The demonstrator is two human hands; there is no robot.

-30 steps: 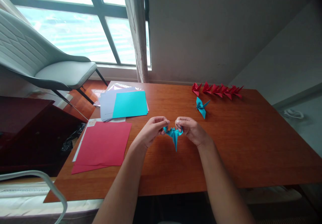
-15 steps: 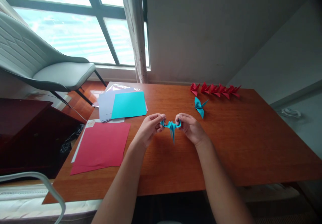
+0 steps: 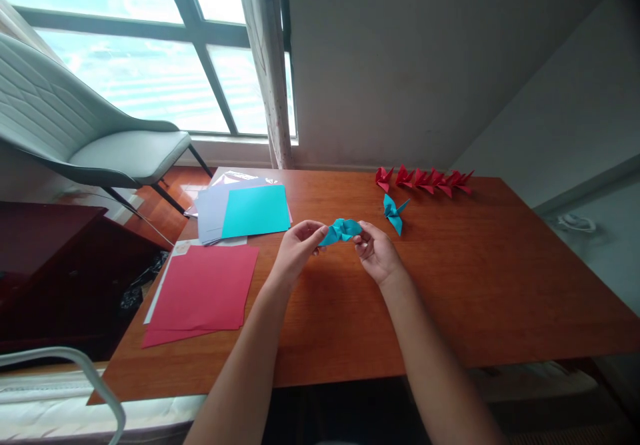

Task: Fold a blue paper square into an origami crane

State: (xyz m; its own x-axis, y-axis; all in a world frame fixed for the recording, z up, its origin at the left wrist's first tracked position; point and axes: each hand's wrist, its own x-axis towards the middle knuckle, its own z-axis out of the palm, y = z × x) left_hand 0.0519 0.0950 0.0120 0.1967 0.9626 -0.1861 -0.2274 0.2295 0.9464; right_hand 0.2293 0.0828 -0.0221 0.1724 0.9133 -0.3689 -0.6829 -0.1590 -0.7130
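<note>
A blue origami crane (image 3: 342, 229) is held up over the middle of the table, its wings spread sideways. My left hand (image 3: 299, 246) is closed on the left wing, thumb on top. The right wing tip sits pinched between the thumb and fingers of my right hand (image 3: 376, 250). Behind my right hand, a second blue paper crane (image 3: 395, 213) rests on the wood. Several red paper cranes (image 3: 424, 180) stand in a row along the table's back edge.
At the left of the wooden table (image 3: 480, 285) lie red paper sheets (image 3: 204, 288) and, farther back, blue paper (image 3: 257, 212) over pale sheets (image 3: 211, 208). Beyond the table's left side stands a grey chair (image 3: 131, 148) by the window.
The held crane has been tipped: its long points hung down before, and now its wings lie broad and flatter. Both hands have risen slightly, still gripping the wings.
</note>
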